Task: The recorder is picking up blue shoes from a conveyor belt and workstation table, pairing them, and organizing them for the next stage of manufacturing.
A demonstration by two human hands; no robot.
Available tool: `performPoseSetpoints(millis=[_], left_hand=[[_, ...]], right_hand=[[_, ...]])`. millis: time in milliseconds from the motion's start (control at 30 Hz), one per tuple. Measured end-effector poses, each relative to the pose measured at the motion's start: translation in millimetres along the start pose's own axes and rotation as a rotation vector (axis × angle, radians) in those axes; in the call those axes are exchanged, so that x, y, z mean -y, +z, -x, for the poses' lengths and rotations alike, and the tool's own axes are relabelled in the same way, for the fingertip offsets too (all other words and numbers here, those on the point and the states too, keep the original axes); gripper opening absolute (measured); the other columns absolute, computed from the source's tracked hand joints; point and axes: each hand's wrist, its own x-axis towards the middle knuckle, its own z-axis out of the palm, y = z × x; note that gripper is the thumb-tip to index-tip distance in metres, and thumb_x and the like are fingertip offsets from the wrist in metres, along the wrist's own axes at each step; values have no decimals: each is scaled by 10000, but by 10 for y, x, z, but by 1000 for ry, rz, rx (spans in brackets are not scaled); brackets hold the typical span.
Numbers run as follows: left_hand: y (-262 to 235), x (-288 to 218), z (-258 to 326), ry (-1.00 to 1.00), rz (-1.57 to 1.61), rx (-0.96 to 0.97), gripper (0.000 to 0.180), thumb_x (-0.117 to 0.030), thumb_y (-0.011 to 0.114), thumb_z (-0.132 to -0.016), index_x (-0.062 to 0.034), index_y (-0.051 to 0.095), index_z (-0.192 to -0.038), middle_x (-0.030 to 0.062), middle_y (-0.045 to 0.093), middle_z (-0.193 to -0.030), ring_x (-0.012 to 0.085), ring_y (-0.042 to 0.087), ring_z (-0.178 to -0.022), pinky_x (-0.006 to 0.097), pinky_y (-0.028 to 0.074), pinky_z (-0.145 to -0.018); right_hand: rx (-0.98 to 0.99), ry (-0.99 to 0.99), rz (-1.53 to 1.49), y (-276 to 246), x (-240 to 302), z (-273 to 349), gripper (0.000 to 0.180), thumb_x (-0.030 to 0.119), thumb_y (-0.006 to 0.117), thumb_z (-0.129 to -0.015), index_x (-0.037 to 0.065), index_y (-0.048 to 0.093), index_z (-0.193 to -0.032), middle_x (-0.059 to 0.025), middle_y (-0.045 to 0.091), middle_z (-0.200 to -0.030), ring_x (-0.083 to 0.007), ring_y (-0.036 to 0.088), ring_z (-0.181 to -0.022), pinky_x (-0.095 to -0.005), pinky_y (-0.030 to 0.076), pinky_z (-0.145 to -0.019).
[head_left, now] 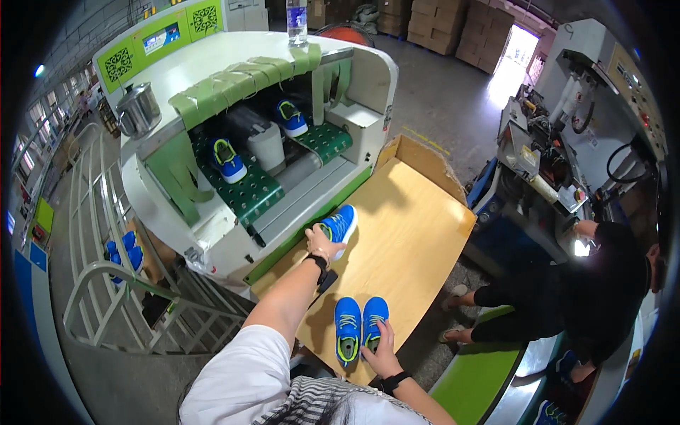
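My left hand grips a blue sneaker with a white sole around its ankle opening, at the table's edge beside the machine. Nearer to me, a pair of blue sneakers with yellow-green laces stands side by side, toes pointing away. My right hand holds the right sneaker of that pair at its heel; the left sneaker stands untouched. Inside the machine's opening, one blue sneaker rests on the left perforated green belt and another blue sneaker on the right one.
The wooden table has a cardboard edge at its far end. A white machine with green strips stands ahead, bearing a metal mug and a bottle. Left is a metal rack; right, a co-worker at another machine.
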Motion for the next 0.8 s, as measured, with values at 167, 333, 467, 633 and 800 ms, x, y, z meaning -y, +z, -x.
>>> performPoseSetpoints(millis=[167, 333, 467, 633, 800], left_hand=[[-233, 132, 160, 469, -330, 151, 711, -178, 815, -697, -119, 396, -1269, 203, 502, -1218, 418, 618, -1013, 486, 527, -865], [-665, 723, 724, 507, -379, 201, 1011, -284, 797, -711, -154, 189, -1509, 262, 524, -1227, 412, 627, -1016, 459, 534, -848], [-810, 971, 1490, 447, -348, 312, 925, -331, 762, -719, -121, 257, -1466, 288, 514, -1196, 439, 613, -994, 484, 521, -858], [-634, 1102, 2055, 408, -180, 320, 887, -304, 758, -732, -96, 267, -1441, 288, 509, -1213, 459, 603, -1004, 472, 519, -862], [-896, 784, 2153, 234, -442, 322, 778, -555, 652, -812, -95, 410, -1391, 256, 467, -1314, 406, 511, -1211, 576, 398, -983]], right_hand=[[24, 20, -16, 1, 12, -36, 846, 171, 757, -781, 32, 264, -1454, -301, 176, -1504, -468, 235, -1398, -467, 267, -1152], [73, -43, -2, 59, -34, -78, 842, 168, 762, -770, 22, 280, -1445, -306, 203, -1496, -477, 250, -1391, -477, 280, -1147], [20, -52, -65, 87, -138, -83, 865, 103, 746, -752, -13, 251, -1453, -315, 220, -1489, -461, 208, -1409, -484, 213, -1167], [19, -72, -21, 34, -124, -105, 882, 77, 744, -745, -17, 235, -1459, -328, 221, -1483, -468, 208, -1403, -494, 194, -1168], [60, -110, -6, 28, -186, -114, 903, 86, 753, -741, -23, 222, -1463, -331, 218, -1484, -475, 210, -1400, -501, 194, -1166]])
